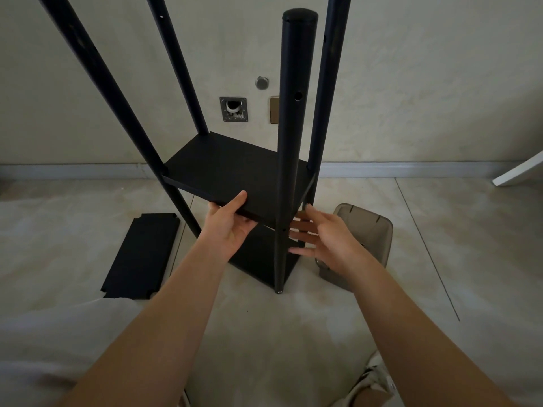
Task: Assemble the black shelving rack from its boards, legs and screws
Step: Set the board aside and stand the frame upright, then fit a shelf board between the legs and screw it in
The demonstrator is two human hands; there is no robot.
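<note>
The black rack stands on the tiled floor with several tall round legs; the nearest leg (291,142) has a capped top and side holes. A black shelf board (229,168) sits between the legs at mid height, and a lower board (261,259) lies near the floor. My left hand (230,221) holds the front edge of the mid shelf, thumb on top and fingers under it. My right hand (320,233) is spread with straight fingers beside the nearest leg, just right of the shelf's corner, gripping nothing. A loose black board (141,255) lies flat on the floor at left.
A translucent brown plastic box (367,236) sits on the floor right of the rack, behind my right hand. The wall behind has a metal plate (233,109) and a skirting board. A white furniture edge (520,170) pokes in at far right.
</note>
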